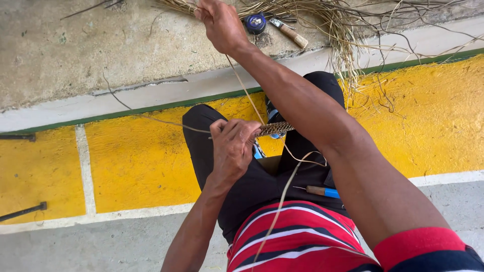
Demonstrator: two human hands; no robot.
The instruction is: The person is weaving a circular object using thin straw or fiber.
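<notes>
Left hand (233,146) clamped on woven braid (275,128); right hand (221,22) pinching strand (245,90) taut near fibre pile (312,15). Risk: overpull snaps strand or loosens braid.

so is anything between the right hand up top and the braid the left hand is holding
Nothing visible blocks it. Only a thin taut strand runs from the right hand, raised by the loose fibre bundle, down to the woven braid pinched in the left hand.

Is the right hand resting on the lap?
No, the right hand is stretched out, pulling a thin strand taut near the fibre pile.
</notes>
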